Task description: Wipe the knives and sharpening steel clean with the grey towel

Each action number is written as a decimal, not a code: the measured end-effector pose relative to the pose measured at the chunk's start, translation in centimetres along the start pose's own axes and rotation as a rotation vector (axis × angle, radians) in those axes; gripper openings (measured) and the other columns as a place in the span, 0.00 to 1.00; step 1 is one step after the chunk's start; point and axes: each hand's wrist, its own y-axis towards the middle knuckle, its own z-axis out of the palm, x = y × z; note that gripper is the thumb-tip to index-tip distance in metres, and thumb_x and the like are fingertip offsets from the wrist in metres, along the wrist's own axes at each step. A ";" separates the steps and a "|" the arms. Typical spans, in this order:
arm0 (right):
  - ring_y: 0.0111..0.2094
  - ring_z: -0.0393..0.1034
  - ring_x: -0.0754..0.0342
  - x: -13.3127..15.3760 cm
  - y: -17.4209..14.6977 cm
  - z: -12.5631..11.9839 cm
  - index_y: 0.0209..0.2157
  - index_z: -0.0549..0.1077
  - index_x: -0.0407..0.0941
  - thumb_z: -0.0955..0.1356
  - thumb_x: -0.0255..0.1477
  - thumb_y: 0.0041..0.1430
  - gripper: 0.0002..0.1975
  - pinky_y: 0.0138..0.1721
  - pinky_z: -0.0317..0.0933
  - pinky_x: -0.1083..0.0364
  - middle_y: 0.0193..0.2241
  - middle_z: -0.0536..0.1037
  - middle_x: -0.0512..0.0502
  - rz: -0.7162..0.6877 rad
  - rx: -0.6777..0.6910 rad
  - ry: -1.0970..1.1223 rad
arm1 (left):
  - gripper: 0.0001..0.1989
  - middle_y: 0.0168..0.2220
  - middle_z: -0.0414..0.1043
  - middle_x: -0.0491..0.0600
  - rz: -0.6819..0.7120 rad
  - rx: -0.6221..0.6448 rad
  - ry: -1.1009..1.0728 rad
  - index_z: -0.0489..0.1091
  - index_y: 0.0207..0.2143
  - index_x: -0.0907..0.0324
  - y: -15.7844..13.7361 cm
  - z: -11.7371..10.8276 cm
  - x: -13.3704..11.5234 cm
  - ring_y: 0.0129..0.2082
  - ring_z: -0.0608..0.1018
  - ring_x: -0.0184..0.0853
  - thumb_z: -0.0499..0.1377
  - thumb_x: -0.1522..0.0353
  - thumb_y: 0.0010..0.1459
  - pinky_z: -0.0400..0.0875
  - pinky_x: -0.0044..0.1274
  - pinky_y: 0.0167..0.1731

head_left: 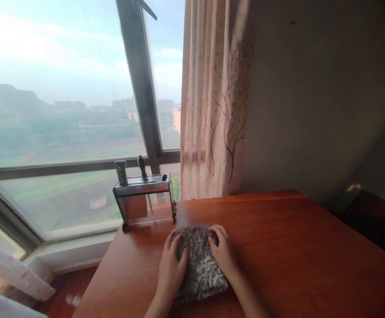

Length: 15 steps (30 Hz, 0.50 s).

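Note:
A folded fuzzy cloth (201,260), speckled grey-brown with a shaggy whitish patch toward its near end, lies flat on the wooden table (298,251). I cannot tell what kind of knitted or woven piece it is. My left hand (174,263) grips its left side, thumb on top and fingers curled along the edge near the far corner. On the opposite side, my right hand (224,249) holds the far right corner with its fingers bent around it. Part of the cloth's edges is hidden under both hands.
A clear-sided knife holder (146,187) with black-handled knives in it stands at the table's far left, by the window (63,110). Behind the table hang a patterned curtain (209,110) and a grey wall (311,110). A white patterned fabric (13,269) shows at lower left.

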 end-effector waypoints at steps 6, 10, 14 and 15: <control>0.48 0.69 0.46 0.5 1.1 -0.4 0.44 0.73 0.44 0.63 0.28 0.58 0.14 0.52 0.63 0.47 0.44 0.75 0.39 0.004 -0.046 0.009 | 0.28 0.55 0.67 0.59 -0.201 -0.143 -0.220 0.65 0.54 0.62 4.1 -5.9 2.3 0.55 0.71 0.48 0.56 0.59 0.53 0.67 0.36 0.52; 0.47 0.70 0.46 3.6 4.1 0.2 0.49 0.71 0.41 0.62 0.29 0.58 0.17 0.47 0.66 0.48 0.47 0.74 0.37 0.004 0.030 0.122 | 0.32 0.54 0.68 0.58 -0.249 -0.390 -0.226 0.61 0.57 0.61 8.5 -13.2 2.8 0.48 0.74 0.45 0.57 0.57 0.52 0.70 0.33 0.46; 0.36 0.74 0.52 7.7 7.9 2.8 0.53 0.68 0.45 0.65 0.27 0.55 0.22 0.39 0.69 0.53 0.45 0.77 0.41 -0.024 0.138 0.178 | 0.36 0.54 0.68 0.57 -0.291 -0.416 -0.193 0.59 0.60 0.55 12.0 -18.4 1.9 0.23 0.72 0.28 0.60 0.58 0.49 0.68 0.22 0.23; 0.37 0.75 0.51 8.6 8.7 3.6 0.54 0.68 0.45 0.66 0.26 0.54 0.24 0.39 0.69 0.53 0.45 0.77 0.42 -0.031 0.161 0.187 | 0.36 0.53 0.68 0.57 -0.299 -0.398 -0.210 0.59 0.60 0.54 12.6 -19.0 1.6 0.20 0.69 0.24 0.61 0.59 0.48 0.66 0.20 0.20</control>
